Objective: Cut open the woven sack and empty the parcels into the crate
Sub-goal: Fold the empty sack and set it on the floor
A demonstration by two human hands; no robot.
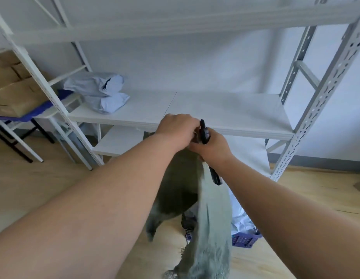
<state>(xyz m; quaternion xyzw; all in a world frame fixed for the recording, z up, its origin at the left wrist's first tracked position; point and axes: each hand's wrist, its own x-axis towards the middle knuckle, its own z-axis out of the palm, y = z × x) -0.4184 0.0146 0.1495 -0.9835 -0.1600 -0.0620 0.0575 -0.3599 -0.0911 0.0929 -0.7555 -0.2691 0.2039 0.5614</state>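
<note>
Sack emptying seemingly near done: green woven sack (211, 214) gripped aloft, upended, by left hand (176, 130) and right hand (212, 147), right also clutching black cutter (204, 133), above blue crate (245, 239) holding pale parcels (240, 222).

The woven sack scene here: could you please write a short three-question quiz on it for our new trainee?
1. True or false: both hands grip the top of the woven sack.
2. What colour is the crate?
3. The grey parcels lie on: A) the floor, B) the shelf, C) a chair.

Key: 1 true, the left hand and right hand do; 2 purple; 3 B.
</note>
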